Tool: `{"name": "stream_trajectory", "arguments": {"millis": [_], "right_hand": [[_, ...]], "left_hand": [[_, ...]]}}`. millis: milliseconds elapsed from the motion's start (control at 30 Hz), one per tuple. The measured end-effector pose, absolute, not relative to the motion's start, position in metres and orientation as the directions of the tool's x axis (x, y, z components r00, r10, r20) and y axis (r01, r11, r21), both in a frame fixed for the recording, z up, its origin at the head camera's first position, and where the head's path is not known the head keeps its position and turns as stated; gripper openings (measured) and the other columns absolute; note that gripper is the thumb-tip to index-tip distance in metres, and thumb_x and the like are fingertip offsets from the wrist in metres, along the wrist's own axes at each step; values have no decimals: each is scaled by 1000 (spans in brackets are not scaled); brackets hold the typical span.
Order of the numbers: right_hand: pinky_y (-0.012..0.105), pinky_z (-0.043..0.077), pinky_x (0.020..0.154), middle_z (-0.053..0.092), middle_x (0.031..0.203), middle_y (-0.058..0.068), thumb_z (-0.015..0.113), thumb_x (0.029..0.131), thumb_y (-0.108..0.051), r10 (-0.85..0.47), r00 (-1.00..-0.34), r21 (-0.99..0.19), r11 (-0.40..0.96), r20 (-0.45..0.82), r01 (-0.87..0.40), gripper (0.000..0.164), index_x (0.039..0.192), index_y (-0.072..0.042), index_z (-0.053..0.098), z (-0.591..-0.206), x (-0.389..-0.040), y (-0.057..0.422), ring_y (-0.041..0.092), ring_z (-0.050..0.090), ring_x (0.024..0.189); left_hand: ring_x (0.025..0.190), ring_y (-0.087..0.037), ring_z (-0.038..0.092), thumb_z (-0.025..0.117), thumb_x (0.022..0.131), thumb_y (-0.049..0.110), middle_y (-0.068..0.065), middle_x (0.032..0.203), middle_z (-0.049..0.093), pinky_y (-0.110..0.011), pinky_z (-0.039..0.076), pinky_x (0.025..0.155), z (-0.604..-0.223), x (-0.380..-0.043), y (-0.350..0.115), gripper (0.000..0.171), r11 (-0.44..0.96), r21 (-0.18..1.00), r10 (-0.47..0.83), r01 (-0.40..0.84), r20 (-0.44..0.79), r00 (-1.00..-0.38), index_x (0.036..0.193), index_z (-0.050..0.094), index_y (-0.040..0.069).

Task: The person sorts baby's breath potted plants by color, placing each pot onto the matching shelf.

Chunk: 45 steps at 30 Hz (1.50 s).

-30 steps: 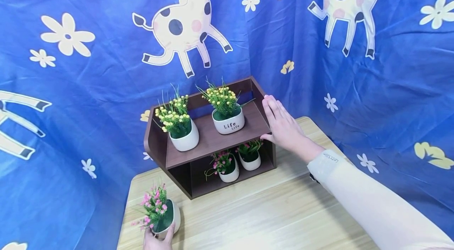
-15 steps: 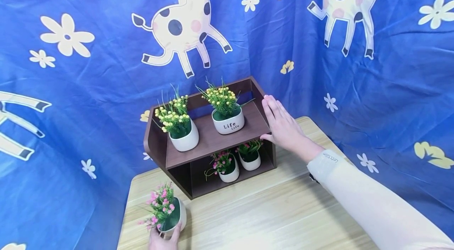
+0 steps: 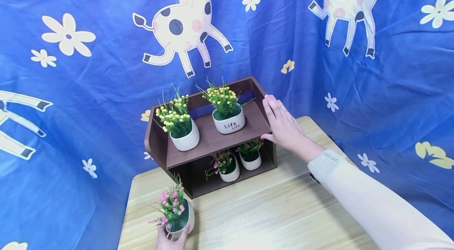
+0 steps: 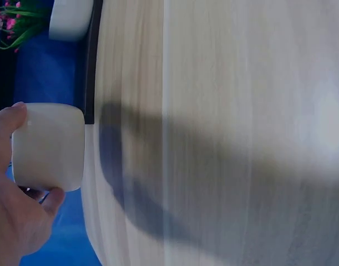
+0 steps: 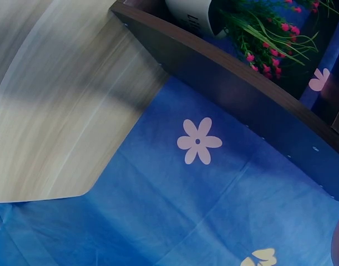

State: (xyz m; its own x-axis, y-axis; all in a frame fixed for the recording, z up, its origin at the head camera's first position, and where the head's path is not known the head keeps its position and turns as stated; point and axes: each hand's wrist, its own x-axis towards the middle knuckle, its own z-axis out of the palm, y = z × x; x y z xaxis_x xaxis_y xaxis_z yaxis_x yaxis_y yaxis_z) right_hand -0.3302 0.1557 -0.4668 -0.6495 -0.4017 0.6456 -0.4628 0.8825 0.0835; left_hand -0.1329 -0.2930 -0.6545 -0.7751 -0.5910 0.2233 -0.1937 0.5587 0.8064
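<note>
My left hand (image 3: 172, 241) grips a white potted plant (image 3: 192, 215) with pink flowers, in front of the left end of a dark brown two-tier shelf (image 3: 207, 135). Thumb and fingers lie on opposite sides of the pot, whose pale face (image 4: 50, 147) shows in the left wrist view. That pot appears raised off the table. On the shelf's right side rests my right hand (image 3: 283, 127), fingers straight and thumb near the upper board's front edge. Only slivers of this hand show in the right wrist view, beside the shelf's side panel (image 5: 224, 83).
Two yellow-flowered pots, a left one (image 3: 186, 139) and a right one (image 3: 228, 124) marked "Life", stand on the upper tier. Two pink-flowered pots, one (image 3: 229, 173) left of the other (image 3: 251, 162), occupy the lower tier's right half. A blue curtain (image 3: 106, 104) surrounds the wooden table (image 3: 255, 210).
My left hand has carried the pink-flowered potted plant rightward and slightly upward in the head view, closer to the shelf's front left corner. My right hand has stayed on the shelf's side.
</note>
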Motion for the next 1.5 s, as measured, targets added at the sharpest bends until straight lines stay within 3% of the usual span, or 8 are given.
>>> {"name": "stream_trajectory", "arguments": {"millis": [233, 300, 400, 500, 600, 933, 1267, 1500], "right_hand": [[42, 11, 132, 7, 170, 17, 89, 64, -59, -407, -639, 88, 878, 653, -470, 142, 161, -3, 2, -467, -331, 156, 29, 8, 160], [43, 13, 132, 6, 170, 17, 89, 64, -59, -406, -640, 88, 879, 652, -468, 142, 161, -3, 2, -467, -331, 156, 29, 8, 160], [44, 15, 131, 8, 170, 18, 89, 64, -59, -406, -638, 89, 879, 654, -468, 142, 161, -3, 3, -467, -331, 156, 29, 9, 159], [44, 14, 131, 8, 170, 18, 89, 64, -59, -407, -645, 88, 880, 647, -467, 141, 161, -3, 2, -465, -330, 156, 29, 8, 160], [42, 11, 132, 7, 170, 18, 89, 65, -59, -405, -655, 86, 883, 638, -462, 142, 161, -3, 1, -464, -329, 157, 28, 7, 160], [41, 10, 132, 7, 170, 17, 89, 64, -59, -398, -658, 79, 885, 639, -459, 142, 161, -3, 3, -464, -328, 157, 28, 9, 160], [41, 10, 132, 7, 170, 16, 89, 63, -60, -397, -649, 79, 884, 649, -461, 142, 161, -3, 3, -466, -329, 157, 28, 10, 159], [40, 8, 132, 2, 171, 15, 88, 65, -60, -398, -666, 83, 888, 631, -453, 142, 161, -4, -1, -466, -329, 156, 26, 6, 160]], "left_hand": [[115, -45, 62, 93, 70, 28, -33, 121, 65, 10, 35, 75, -651, -131, -278, 78, 519, 834, -579, -189, 180, -795, 128, 55, -7], [116, -47, 63, 92, 70, 30, -34, 122, 64, 6, 42, 77, -649, -131, -275, 79, 521, 830, -575, -202, 166, -801, 129, 54, -6], [117, -48, 63, 92, 71, 33, -34, 123, 64, -17, 57, 87, -646, -131, -270, 80, 534, 815, -560, -225, 141, -816, 131, 54, -5], [117, -50, 63, 91, 72, 35, -35, 125, 63, -45, 54, 96, -644, -131, -265, 82, 547, 802, -537, -239, 117, -835, 133, 52, -3], [116, -51, 63, 90, 72, 39, -36, 127, 62, -53, 52, 99, -644, -131, -259, 86, 558, 786, -534, -266, 95, -840, 135, 51, -3], [108, -48, 68, 89, 71, 41, -33, 124, 66, -54, 55, 95, -643, -139, -236, 78, 597, 762, -537, -251, 147, -830, 127, 57, -3], [114, -47, 66, 89, 73, 42, -33, 127, 63, -57, 49, 103, -644, -149, -223, 86, 564, 787, -510, -249, 95, -855, 136, 51, -2], [113, -47, 66, 88, 73, 47, -33, 127, 63, -58, 49, 102, -651, -158, -219, 92, 577, 777, -505, -253, 96, -858, 139, 48, -3]]}}
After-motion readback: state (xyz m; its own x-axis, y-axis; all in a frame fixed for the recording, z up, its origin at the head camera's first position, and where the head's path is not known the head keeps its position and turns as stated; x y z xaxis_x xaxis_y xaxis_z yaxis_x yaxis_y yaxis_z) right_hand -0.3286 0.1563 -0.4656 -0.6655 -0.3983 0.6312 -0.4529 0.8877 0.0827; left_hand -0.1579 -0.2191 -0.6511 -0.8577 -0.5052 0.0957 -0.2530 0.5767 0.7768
